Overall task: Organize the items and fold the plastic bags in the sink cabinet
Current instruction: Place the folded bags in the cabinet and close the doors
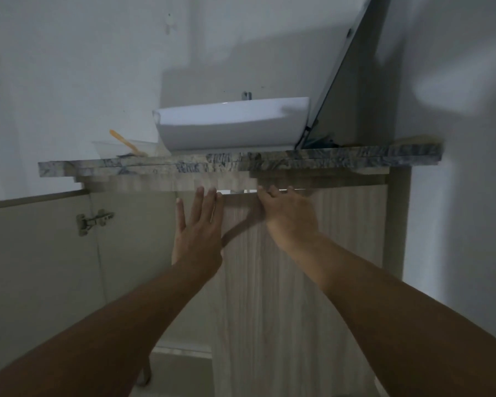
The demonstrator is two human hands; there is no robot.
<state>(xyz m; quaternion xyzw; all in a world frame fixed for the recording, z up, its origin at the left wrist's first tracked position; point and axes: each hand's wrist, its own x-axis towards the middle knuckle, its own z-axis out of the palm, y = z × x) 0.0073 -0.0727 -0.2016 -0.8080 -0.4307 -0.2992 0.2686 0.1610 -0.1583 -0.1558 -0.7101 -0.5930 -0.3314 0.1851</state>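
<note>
The sink cabinet stands under a marble countertop (269, 161) that carries a white basin (232, 124). Its ribbed wooden right door (312, 282) faces me. The left door (40, 253) is swung open and shows its plain inner face and a metal hinge (93, 222). My left hand (198, 227) lies flat, fingers straight, against the left edge of the ribbed door near its top. My right hand (289, 216) hooks its fingers over that door's top edge, just under the countertop. The cabinet's inside and any bags are hidden.
A clear plastic container (126, 149) with an orange utensil (125, 143) in it stands on the countertop left of the basin. A tilted mirror (347, 75) leans behind the basin at the right. White walls surround the cabinet.
</note>
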